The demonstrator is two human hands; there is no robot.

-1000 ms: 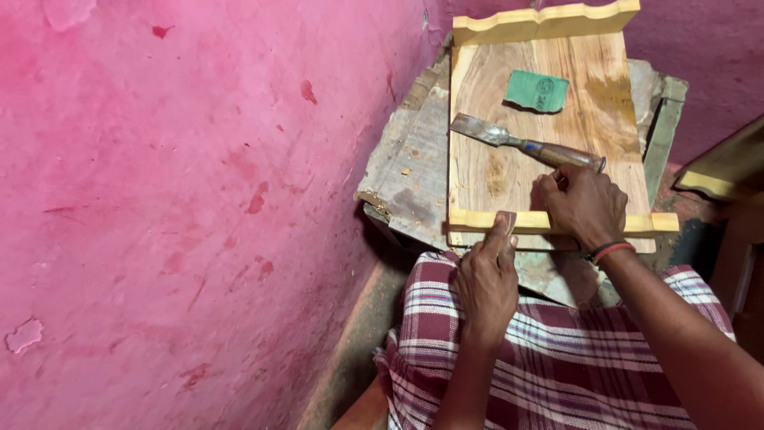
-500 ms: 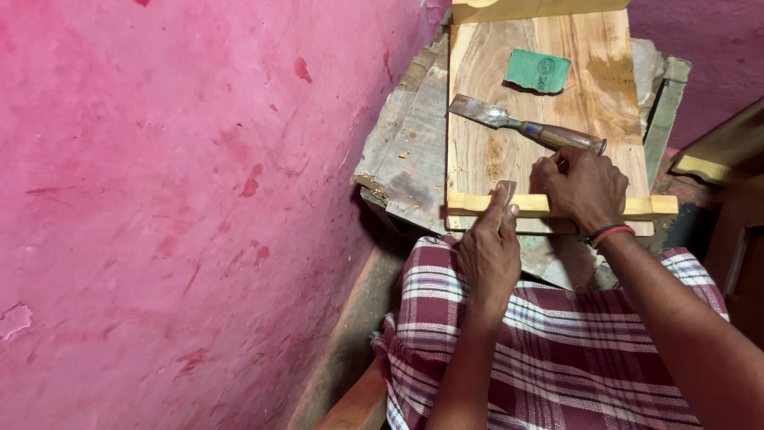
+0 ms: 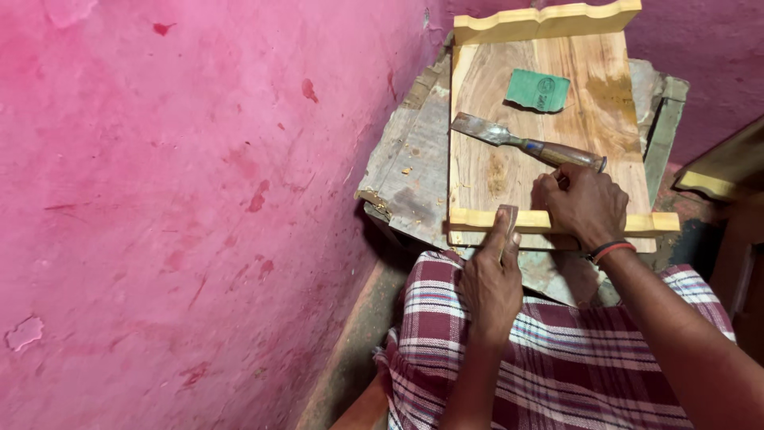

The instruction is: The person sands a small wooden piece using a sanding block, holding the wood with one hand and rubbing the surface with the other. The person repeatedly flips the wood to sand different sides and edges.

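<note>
A: Head cam, looking down. Left hand [image 3: 491,280] sits at the near edge of the wooden board [image 3: 541,143], fingers curled round a small brown piece [image 3: 507,227] pressed vs the yellow strip [image 3: 557,221].

B: And the right hand [image 3: 583,203]? Lying on that same strip, fingers bent; can't tell if it's gripping anything. Red-black band at the wrist.

A: Chisel [image 3: 525,143] lies loose on the board just beyond the right knuckles, blade pointing twd the pink wall [image 3: 199,199].

B: Green sandpaper scrap [image 3: 538,90] further up, near the far yellow trim [image 3: 545,20]. Board rests on a grey, worn slab [image 3: 410,171]. Checked cloth [image 3: 557,358] over the lap below.
</note>
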